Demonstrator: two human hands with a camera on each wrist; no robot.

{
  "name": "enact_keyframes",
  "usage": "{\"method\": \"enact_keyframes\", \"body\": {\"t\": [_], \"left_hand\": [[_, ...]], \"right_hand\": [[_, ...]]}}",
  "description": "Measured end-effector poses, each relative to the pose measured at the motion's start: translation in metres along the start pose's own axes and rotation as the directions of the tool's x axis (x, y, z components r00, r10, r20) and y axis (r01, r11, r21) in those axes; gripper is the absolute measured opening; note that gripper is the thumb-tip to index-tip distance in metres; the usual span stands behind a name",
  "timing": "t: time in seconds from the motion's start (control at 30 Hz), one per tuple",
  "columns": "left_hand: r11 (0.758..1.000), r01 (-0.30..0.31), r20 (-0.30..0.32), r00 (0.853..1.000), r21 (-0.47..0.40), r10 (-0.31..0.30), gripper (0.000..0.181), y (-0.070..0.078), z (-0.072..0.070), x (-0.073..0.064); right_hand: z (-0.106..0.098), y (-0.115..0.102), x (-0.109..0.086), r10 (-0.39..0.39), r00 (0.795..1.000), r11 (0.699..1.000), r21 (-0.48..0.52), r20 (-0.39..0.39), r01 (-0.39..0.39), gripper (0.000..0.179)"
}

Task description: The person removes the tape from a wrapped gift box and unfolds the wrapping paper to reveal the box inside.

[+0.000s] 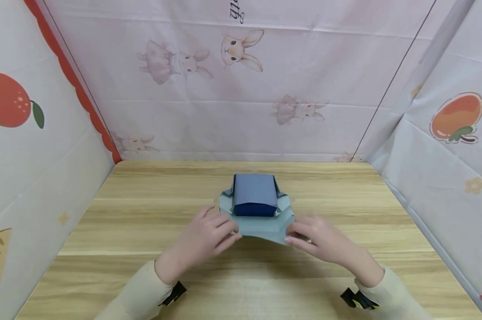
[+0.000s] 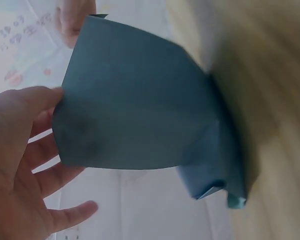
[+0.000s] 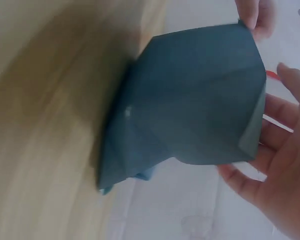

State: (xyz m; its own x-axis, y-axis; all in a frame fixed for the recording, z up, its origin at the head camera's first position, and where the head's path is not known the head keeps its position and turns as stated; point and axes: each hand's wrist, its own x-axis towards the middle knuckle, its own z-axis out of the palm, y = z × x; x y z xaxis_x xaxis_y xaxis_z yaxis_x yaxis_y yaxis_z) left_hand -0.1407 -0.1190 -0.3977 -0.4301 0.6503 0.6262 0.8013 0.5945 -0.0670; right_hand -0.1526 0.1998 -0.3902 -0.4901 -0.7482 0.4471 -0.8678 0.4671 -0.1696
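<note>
A dark blue box (image 1: 255,191) with a paler blue top lies on a sheet of blue-green paper (image 1: 264,226), which has creased flaps at both sides. The near flap is lifted off the table, and its outer face fills the left wrist view. My left hand (image 1: 210,235) pinches the left end of this flap's edge between thumb and fingers. At the right end, my right hand (image 1: 320,238) has its fingers behind the flap. Its thumb stands apart from the paper in the right wrist view, where a folded corner also shows.
The box and paper are on a wood-grain table (image 1: 145,191). A pink curtain (image 1: 209,115) printed with rabbits hangs behind the far edge. White printed sheets (image 1: 436,164) line both sides. Black straps (image 1: 358,298) are at the wrists.
</note>
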Motion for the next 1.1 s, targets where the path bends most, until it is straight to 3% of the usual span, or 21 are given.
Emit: {"method": "enact_keyframes", "body": {"t": [0.1, 0.17, 0.2, 0.27, 0.33, 0.43, 0.5, 0.57, 0.63, 0.83, 0.97, 1.1], "left_hand": [[0.998, 0.035, 0.114, 0.993, -0.051, -0.029, 0.025, 0.007, 0.001, -0.012], [0.993, 0.080, 0.219, 0.974, -0.082, -0.060, 0.029, 0.010, 0.002, -0.018], [0.989, 0.111, 0.284, 0.955, -0.093, -0.081, 0.032, 0.011, 0.003, -0.020], [0.979, 0.179, 0.418, 0.900, -0.097, -0.123, 0.036, 0.012, 0.005, -0.023], [0.966, 0.245, 0.533, 0.830, -0.083, -0.165, 0.040, 0.012, 0.010, -0.025], [0.952, 0.305, 0.658, 0.725, -0.039, -0.205, 0.048, 0.012, 0.018, -0.027], [0.944, 0.331, 0.706, 0.672, -0.016, -0.224, 0.055, 0.013, 0.023, -0.028], [0.941, 0.338, 0.734, 0.638, 0.005, -0.233, 0.061, 0.013, 0.030, -0.028], [0.937, 0.349, 0.750, 0.616, 0.016, -0.242, 0.065, 0.015, 0.036, -0.026], [0.935, 0.353, 0.768, 0.589, 0.038, -0.253, 0.079, 0.022, 0.056, -0.012], [0.928, 0.369, 0.785, 0.562, 0.045, -0.261, 0.087, 0.026, 0.061, -0.004], [0.918, 0.390, 0.795, 0.536, 0.067, -0.286, 0.094, 0.021, 0.060, -0.007]], "right_hand": [[0.006, -0.001, -0.009, 0.106, 0.985, 0.993, 0.046, 0.138, -0.113, 0.012], [0.011, 0.000, -0.013, 0.170, 0.956, 0.981, 0.051, 0.238, -0.187, 0.019], [0.014, 0.001, -0.014, 0.197, 0.938, 0.975, 0.042, 0.284, -0.218, 0.022], [0.020, 0.003, -0.017, 0.240, 0.901, 0.965, 0.015, 0.363, -0.263, 0.028], [0.025, 0.003, -0.018, 0.267, 0.867, 0.957, -0.015, 0.421, -0.288, 0.033], [0.033, 0.003, -0.017, 0.303, 0.824, 0.948, -0.064, 0.479, -0.311, 0.043], [0.037, 0.002, -0.014, 0.316, 0.804, 0.944, -0.083, 0.503, -0.319, 0.050], [0.042, 0.001, -0.011, 0.324, 0.790, 0.942, -0.099, 0.520, -0.321, 0.057], [0.047, 0.000, -0.006, 0.329, 0.778, 0.939, -0.100, 0.536, -0.328, 0.063], [0.060, -0.003, 0.011, 0.318, 0.739, 0.940, -0.094, 0.593, -0.329, 0.076], [0.065, -0.001, 0.016, 0.300, 0.729, 0.945, -0.090, 0.615, -0.313, 0.086], [0.067, 0.006, 0.009, 0.322, 0.722, 0.940, -0.113, 0.613, -0.323, 0.095]]}}
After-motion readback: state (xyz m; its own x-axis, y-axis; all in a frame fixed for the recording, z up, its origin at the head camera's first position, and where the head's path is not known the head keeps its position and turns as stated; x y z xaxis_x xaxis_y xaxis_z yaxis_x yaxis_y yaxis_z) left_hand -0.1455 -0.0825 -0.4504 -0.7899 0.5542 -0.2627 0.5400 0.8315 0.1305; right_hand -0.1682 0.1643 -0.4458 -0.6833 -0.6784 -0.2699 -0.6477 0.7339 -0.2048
